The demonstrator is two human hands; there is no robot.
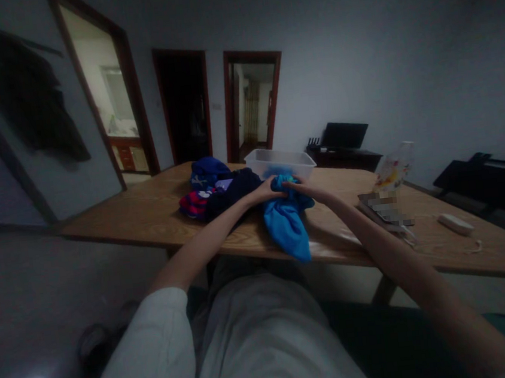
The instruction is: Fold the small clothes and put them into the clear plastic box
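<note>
The blue cloth (287,226) lay bunched between the left hand (265,193) and right hand (304,190), both sets of fingers gripping its far end; its tail reached the table's (120,218) near edge, tabletop stretching rightward; its long axis ran far to near, tip pointing near, slightly right.

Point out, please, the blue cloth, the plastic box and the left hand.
Blue cloth (287,222): head view, its lower part.
Plastic box (302,170): head view, its front wall.
Left hand (265,192): head view, its back.
</note>
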